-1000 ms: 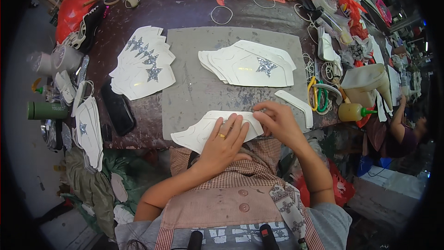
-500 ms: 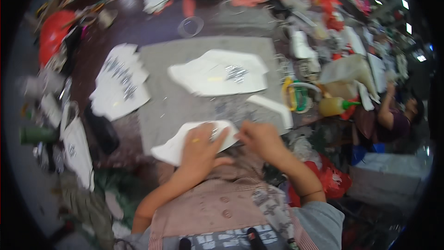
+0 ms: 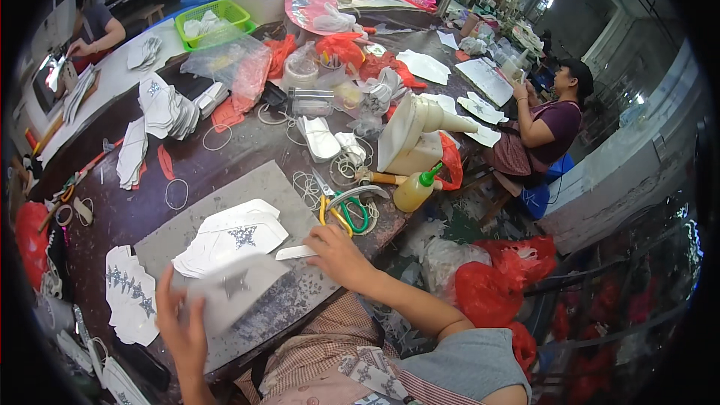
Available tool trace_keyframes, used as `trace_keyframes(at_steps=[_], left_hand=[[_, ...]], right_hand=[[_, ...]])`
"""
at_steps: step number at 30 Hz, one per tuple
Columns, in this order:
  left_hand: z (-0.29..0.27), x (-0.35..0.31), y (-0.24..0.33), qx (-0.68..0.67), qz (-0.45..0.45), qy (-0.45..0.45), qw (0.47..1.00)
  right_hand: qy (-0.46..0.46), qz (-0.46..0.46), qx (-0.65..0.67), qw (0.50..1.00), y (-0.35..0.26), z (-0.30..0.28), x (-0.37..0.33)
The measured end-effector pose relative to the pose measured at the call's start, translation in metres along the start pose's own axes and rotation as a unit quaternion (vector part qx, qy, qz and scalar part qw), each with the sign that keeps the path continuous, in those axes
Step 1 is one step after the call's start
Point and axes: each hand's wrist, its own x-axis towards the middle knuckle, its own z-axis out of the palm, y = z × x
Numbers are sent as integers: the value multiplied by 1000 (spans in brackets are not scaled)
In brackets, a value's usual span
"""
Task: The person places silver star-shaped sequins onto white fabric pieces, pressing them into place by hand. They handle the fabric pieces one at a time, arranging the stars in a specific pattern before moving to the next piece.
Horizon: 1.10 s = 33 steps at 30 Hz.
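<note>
My left hand (image 3: 182, 322) is at the near left of a grey board (image 3: 292, 199), fingers spread apart. Beside its fingertips is a thin white cut piece (image 3: 244, 289) with a grey star, smeared by motion; no firm grip on it shows. My right hand (image 3: 335, 256) curls over the right end of a narrow white strip (image 3: 295, 253) at the board's right side. Just beyond the blurred piece lies a stack of white pieces (image 3: 225, 236), the top one bearing a glittery star. To the left, more white pieces (image 3: 129, 296) are fanned out, showing a row of stars.
Yellow-and-green-handled scissors (image 3: 352, 217) and a yellowish squeeze bottle (image 3: 415, 190) with a green tip stand right of the board. Beyond are a cream jug (image 3: 412, 139), bundled white pieces (image 3: 166, 109) and a green basket (image 3: 214, 22). Another person (image 3: 551, 116) sits at the right.
The view has swung up and turned, showing more of the room. My left hand has left its flat press on the star piece, which now blurs. My right hand has reached the white strip.
</note>
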Motion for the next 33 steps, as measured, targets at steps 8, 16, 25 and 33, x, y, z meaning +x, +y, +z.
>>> trace_keyframes(at_steps=[8,16,25,33], left_hand=[[86,33,-27,188,270,50,943],[162,5,9,24,338,-182,923],[163,1,-12,184,298,-196,916],[123,-21,-26,50,261,-48,963]], right_hand=[[54,-41,33,997,11,17,-11],[12,-76,17,997,18,12,-19],[-108,-16,117,987,13,-61,-23],[-5,212,494,843,-66,-86,10]])
